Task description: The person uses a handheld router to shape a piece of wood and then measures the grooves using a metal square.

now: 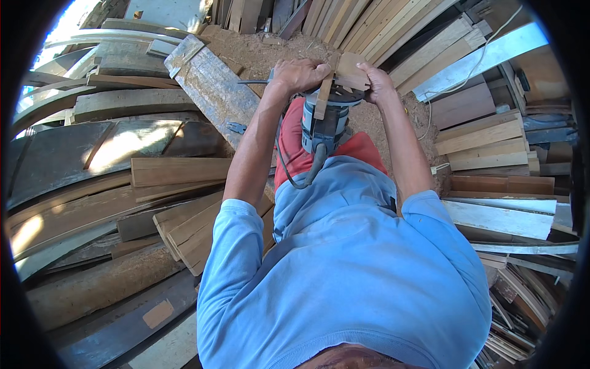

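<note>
bare, matt wooden block (351,69)

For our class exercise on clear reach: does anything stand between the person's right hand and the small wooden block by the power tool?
Nothing visible does: the right hand touches the small wooden block at its right side. The narrow wooden strip lies toward the block's left, not between them.
</note>
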A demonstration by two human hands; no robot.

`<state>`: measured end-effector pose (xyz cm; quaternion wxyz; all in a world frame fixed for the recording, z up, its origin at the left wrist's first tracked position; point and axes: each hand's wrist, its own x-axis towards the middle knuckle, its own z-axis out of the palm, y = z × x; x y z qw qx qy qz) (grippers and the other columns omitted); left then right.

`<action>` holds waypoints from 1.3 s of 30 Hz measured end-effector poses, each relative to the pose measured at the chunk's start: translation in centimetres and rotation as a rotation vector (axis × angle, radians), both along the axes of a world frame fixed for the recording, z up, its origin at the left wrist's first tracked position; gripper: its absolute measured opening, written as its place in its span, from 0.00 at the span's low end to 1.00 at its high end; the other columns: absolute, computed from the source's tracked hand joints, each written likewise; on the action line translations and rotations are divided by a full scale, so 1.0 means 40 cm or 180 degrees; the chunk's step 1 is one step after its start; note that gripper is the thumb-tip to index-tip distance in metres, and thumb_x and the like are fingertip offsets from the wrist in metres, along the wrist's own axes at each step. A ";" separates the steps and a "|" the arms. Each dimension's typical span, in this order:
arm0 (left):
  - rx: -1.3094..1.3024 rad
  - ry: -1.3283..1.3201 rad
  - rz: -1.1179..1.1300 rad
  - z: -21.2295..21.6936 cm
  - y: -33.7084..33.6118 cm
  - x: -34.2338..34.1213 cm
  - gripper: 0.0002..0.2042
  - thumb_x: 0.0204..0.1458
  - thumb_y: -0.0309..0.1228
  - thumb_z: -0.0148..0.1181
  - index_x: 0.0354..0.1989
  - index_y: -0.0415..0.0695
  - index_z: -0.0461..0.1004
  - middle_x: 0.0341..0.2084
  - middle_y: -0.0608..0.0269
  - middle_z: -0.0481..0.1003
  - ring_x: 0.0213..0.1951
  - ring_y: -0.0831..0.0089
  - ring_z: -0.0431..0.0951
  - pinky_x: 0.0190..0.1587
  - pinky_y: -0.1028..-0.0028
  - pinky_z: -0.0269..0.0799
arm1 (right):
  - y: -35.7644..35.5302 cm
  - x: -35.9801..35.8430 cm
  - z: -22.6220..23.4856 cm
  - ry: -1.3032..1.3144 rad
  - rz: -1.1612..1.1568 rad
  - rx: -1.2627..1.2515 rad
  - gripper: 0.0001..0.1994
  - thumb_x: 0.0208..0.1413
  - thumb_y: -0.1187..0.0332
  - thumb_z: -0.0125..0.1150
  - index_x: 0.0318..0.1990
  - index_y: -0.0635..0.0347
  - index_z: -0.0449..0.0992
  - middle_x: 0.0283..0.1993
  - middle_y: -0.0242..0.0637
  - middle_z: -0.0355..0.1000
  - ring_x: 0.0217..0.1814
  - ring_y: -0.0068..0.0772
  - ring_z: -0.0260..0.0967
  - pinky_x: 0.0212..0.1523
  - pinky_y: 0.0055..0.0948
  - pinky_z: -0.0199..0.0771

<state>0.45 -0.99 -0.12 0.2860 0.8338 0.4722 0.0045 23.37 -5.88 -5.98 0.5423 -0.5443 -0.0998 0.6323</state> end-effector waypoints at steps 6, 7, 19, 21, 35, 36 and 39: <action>0.0076 -0.0070 -0.0026 0.004 -0.003 -0.008 0.32 0.57 0.59 0.37 0.60 0.54 0.75 0.58 0.53 0.74 0.61 0.52 0.71 0.65 0.56 0.60 | 0.007 0.007 -0.015 0.0000 0.0015 0.0011 0.21 0.54 0.65 0.65 0.54 0.65 0.74 0.51 0.47 0.77 0.52 0.47 0.76 0.56 0.51 0.76; 0.0140 -0.0104 -0.0039 -0.003 -0.004 -0.015 0.32 0.57 0.59 0.37 0.60 0.54 0.75 0.57 0.52 0.75 0.61 0.52 0.72 0.65 0.56 0.61 | 0.006 0.004 -0.013 -0.0033 0.0029 0.0023 0.21 0.54 0.65 0.65 0.54 0.64 0.74 0.51 0.46 0.77 0.52 0.47 0.76 0.55 0.50 0.76; 0.0759 -0.0653 0.0048 0.030 -0.101 -0.081 0.22 0.56 0.51 0.44 0.45 0.54 0.80 0.45 0.57 0.79 0.53 0.59 0.76 0.59 0.54 0.62 | -0.082 0.018 -0.001 0.0763 -0.0155 0.0322 0.23 0.55 0.64 0.63 0.58 0.60 0.70 0.53 0.43 0.75 0.53 0.44 0.75 0.56 0.48 0.75; 0.0733 -0.0689 0.0092 0.011 -0.091 -0.092 0.22 0.56 0.51 0.44 0.46 0.54 0.80 0.46 0.57 0.79 0.54 0.58 0.76 0.59 0.54 0.62 | -0.090 0.011 0.009 0.0639 -0.0236 0.0335 0.23 0.54 0.62 0.64 0.57 0.59 0.71 0.51 0.42 0.75 0.52 0.44 0.75 0.54 0.47 0.76; 0.0527 -0.0676 0.0176 -0.006 -0.056 -0.095 0.24 0.57 0.53 0.43 0.49 0.53 0.80 0.46 0.56 0.79 0.51 0.52 0.77 0.58 0.54 0.64 | -0.033 -0.023 0.009 0.0117 -0.0172 0.0532 0.24 0.56 0.67 0.64 0.58 0.68 0.69 0.52 0.47 0.75 0.51 0.45 0.77 0.52 0.46 0.80; 0.0541 -0.0687 0.0173 -0.005 -0.059 -0.093 0.23 0.57 0.53 0.43 0.48 0.53 0.80 0.46 0.56 0.79 0.52 0.53 0.77 0.58 0.53 0.64 | -0.028 -0.025 0.006 0.0024 -0.0157 0.0558 0.24 0.56 0.67 0.64 0.57 0.70 0.68 0.51 0.49 0.75 0.50 0.45 0.78 0.50 0.45 0.81; 0.0563 -0.0671 0.0155 -0.004 -0.064 -0.086 0.23 0.57 0.52 0.43 0.48 0.54 0.80 0.46 0.56 0.79 0.53 0.54 0.77 0.59 0.53 0.63 | -0.017 -0.032 0.000 -0.0257 -0.0060 0.0617 0.23 0.56 0.68 0.63 0.55 0.75 0.69 0.49 0.51 0.75 0.46 0.46 0.79 0.46 0.44 0.83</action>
